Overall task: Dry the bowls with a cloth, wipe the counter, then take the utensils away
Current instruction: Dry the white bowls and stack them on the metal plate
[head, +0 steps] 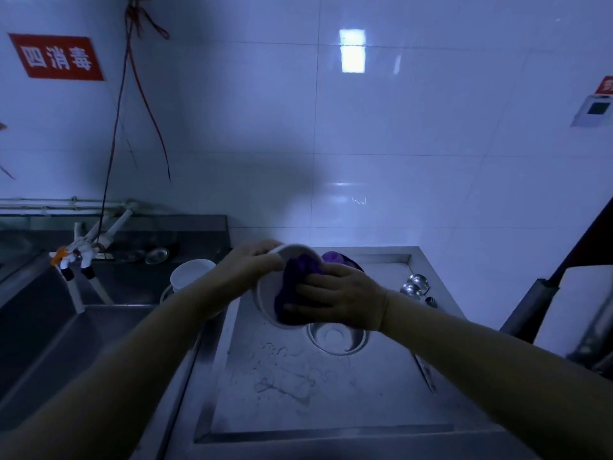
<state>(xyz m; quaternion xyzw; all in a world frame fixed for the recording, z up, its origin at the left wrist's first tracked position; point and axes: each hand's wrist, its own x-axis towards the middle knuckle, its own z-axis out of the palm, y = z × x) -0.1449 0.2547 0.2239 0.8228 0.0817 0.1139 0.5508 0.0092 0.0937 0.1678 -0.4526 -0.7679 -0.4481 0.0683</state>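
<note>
- Right now the left hand grips a white bowl by its far rim, tilted so the hollow faces the person, above the steel counter.
- Pressed into that hollow, the right hand is clenched over a purple cloth, fingers spread flat across it.
- Judging by the task, this is the drying step, with the wiping and the utensils yet to come.
- To do it well, I would turn the bowl with the left hand while the cloth sweeps round the inner wall, then run it over the rim and the underside, keeping the grip firm since a wet glazed bowl may slip.
- Bowls: two white ones can be counted with confidence, the one held and another white bowl standing just left of the left wrist, seemingly on something darker that is too dim to name.
- Just below the right hand lies a round steel dish on the counter; whether it is a bowl or a lid I cannot tell.
- Beyond the right hand, something purple shows past the bowl; cloth or vessel, it is unclear.
- Utensils: to the right of the right wrist lie two shiny spoon-like heads, and nearer the person a slim pair of chopsticks or similar.
- Water streaks mark the counter below both hands, so it will need wiping.
</note>
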